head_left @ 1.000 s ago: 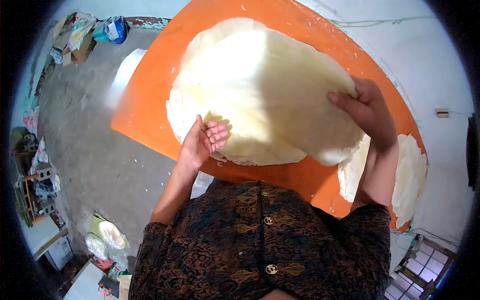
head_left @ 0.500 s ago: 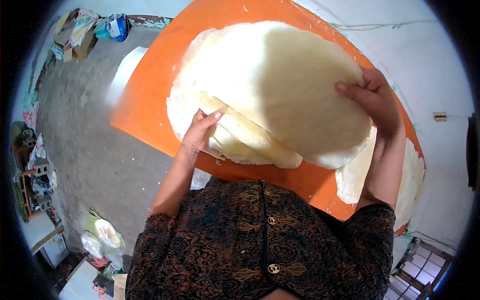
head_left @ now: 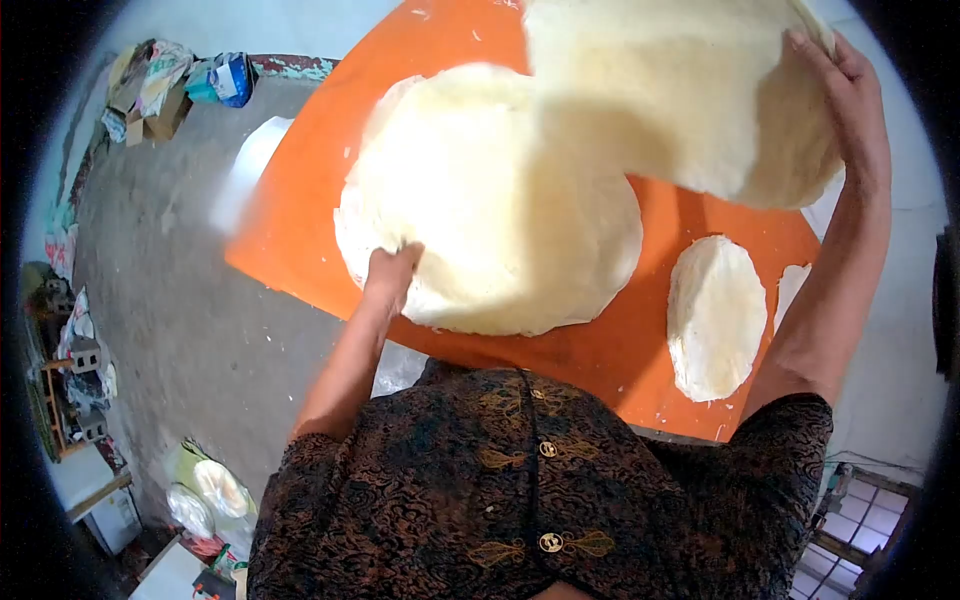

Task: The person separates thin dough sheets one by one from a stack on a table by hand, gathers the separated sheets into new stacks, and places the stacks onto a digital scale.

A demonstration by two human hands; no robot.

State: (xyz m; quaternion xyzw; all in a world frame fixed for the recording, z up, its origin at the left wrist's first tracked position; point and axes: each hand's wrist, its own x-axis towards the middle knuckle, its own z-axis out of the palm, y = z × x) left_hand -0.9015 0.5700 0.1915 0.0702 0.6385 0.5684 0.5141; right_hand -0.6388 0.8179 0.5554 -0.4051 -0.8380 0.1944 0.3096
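A large, thin, pale flatbread [head_left: 690, 110] hangs from my right hand [head_left: 858, 110], its edge pinched between thumb and fingers. It is raised over the far right of the orange tabletop [head_left: 300, 205] and casts a shadow. Below and left of it lies a broad round stack of similar flatbreads [head_left: 460, 220], with ragged layers at the rim. My left hand [head_left: 390, 278] rests at the left side of this stack, fingers drawn together against the top sheet; whether they grip its surface is hard to see.
A smaller oval pale piece [head_left: 715, 320] lies on the right part of the tabletop, with another pale piece [head_left: 790, 290] beside it, partly behind my right forearm. Boxes and bags [head_left: 165, 100] stand along the far left wall. Bagged round items [head_left: 215, 490] sit on the grey floor.
My right hand has moved up and right, carrying the flatbread off the stack. The stack's folded top now lies flatter, and the oval piece at right is uncovered. My left hand moved slightly down.
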